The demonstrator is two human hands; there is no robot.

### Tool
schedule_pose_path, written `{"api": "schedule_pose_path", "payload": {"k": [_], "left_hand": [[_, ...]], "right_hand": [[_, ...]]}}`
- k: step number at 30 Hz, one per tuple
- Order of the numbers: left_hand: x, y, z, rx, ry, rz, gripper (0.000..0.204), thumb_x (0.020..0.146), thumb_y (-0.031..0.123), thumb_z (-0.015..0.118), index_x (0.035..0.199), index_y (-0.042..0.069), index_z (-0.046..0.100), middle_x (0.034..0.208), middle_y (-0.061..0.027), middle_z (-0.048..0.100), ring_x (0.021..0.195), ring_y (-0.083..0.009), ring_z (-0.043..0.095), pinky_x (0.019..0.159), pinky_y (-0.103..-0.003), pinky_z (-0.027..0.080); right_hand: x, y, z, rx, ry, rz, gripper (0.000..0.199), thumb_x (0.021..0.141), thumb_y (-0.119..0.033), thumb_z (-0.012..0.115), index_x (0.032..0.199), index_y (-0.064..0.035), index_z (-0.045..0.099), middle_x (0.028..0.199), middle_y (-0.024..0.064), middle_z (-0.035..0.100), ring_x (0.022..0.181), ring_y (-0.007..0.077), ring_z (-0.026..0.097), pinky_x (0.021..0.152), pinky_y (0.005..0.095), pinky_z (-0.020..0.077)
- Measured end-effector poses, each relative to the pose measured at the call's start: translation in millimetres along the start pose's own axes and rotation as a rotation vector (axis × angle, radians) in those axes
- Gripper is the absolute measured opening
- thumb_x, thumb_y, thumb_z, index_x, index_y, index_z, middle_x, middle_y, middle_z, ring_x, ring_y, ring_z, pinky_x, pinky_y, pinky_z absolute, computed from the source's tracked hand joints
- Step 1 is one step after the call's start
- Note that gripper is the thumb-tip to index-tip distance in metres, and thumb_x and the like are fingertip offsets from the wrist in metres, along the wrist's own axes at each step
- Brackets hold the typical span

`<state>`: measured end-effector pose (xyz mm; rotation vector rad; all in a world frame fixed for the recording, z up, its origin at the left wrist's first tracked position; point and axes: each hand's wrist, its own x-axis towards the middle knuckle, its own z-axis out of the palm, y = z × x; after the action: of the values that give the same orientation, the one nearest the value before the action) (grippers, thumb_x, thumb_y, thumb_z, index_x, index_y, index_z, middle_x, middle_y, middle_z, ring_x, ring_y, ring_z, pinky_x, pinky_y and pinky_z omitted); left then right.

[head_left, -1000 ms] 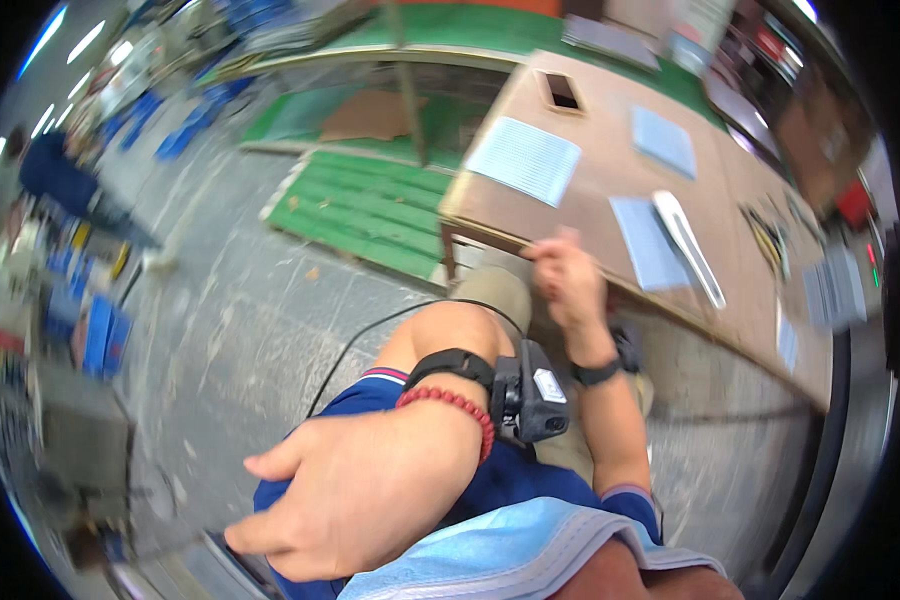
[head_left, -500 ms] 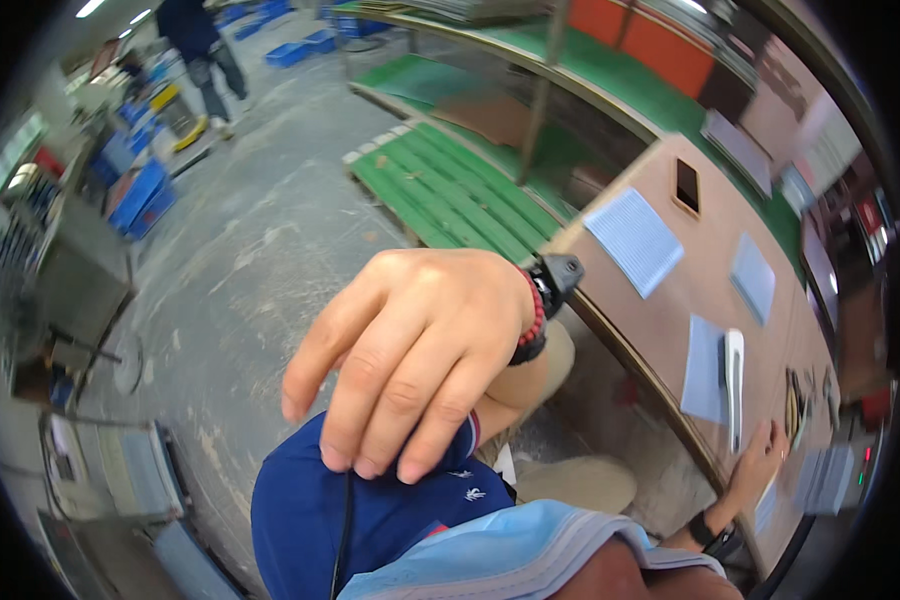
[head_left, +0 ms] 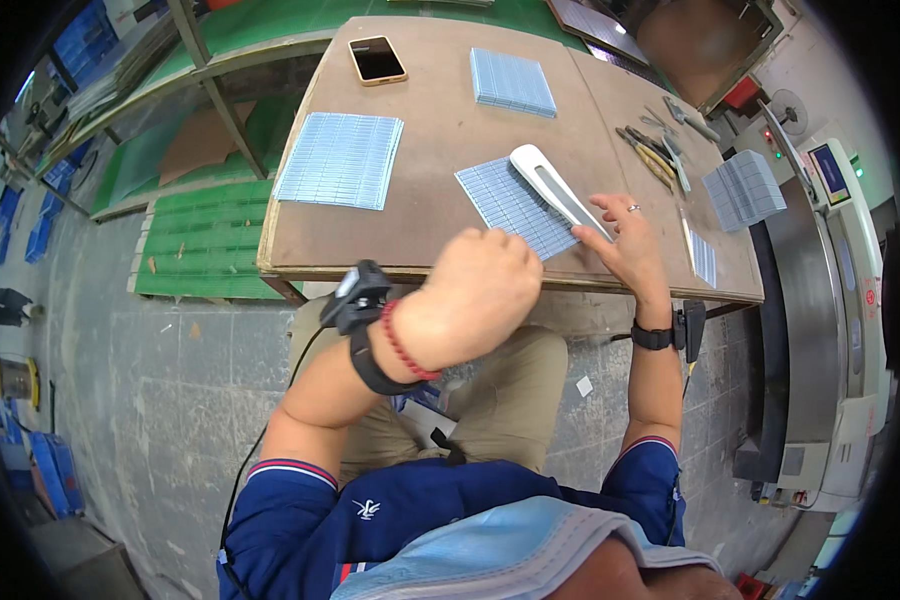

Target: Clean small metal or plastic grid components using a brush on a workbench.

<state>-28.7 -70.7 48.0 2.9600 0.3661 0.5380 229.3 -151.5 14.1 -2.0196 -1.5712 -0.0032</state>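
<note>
My left hand (head_left: 480, 290) is curled closed above the table's front edge, close to the near corner of a blue gridded sheet (head_left: 495, 190); its fingertips are hidden, so I cannot make out anything inside it. Across that sheet lies a long white tool (head_left: 542, 180) with a grey inset. My right hand (head_left: 630, 245) rests at the tool's near end, thumb and fingers spread apart with a ring on one finger. Whether the thumb touches the tool is unclear. Further left is a stack of blue gridded sheets (head_left: 340, 160), and a smaller stack (head_left: 512, 82) lies behind.
On the brown table (head_left: 435, 110) a phone (head_left: 377, 60) lies far left. Pliers (head_left: 650, 160) and other hand tools sit to the right, near another sheet stack (head_left: 745, 190). A machine with a screen (head_left: 830, 175) stands at right, a green slatted platform (head_left: 210, 240) at left.
The view has swung to face the table. My left hand has come from close in front of me to the table's edge, its fingers now curled. My right hand has moved to the white tool.
</note>
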Motion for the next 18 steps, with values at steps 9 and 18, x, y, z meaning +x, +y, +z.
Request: {"api": "schedule_pose_path", "payload": {"k": [9, 18], "left_hand": [[-10.7, 5.4, 77.2, 0.325, 0.024, 0.210, 0.044, 0.080, 0.016, 0.058, 0.116, -0.008, 0.060, 0.119, -0.0223, 0.058, 0.109, -0.0336, 0.056, 0.098, -0.045, 0.042], [-21.5, 6.1, 81.8, 0.338, -0.001, 0.204, 0.044, 0.081, 0.017, 0.057, 0.117, -0.008, 0.059, 0.121, -0.0252, 0.059, 0.115, -0.0363, 0.053, 0.101, -0.046, 0.040]], "right_hand": [[-20.3, 19.8, 10.0, -0.066, -0.031, -0.070, 0.043, 0.087, -0.026, 0.069, 0.124, -0.0070, 0.059, 0.099, 0.0177, 0.062, 0.081, 0.0367, 0.062, 0.070, 0.0414, 0.0498], [-74.4, -10.2, 11.0, -0.199, -0.052, -0.232, 0.046, 0.087, -0.023, 0.069, 0.131, -0.0157, 0.060, 0.073, 0.0124, 0.054, 0.057, 0.0314, 0.057, 0.052, 0.0397, 0.0472]]}}
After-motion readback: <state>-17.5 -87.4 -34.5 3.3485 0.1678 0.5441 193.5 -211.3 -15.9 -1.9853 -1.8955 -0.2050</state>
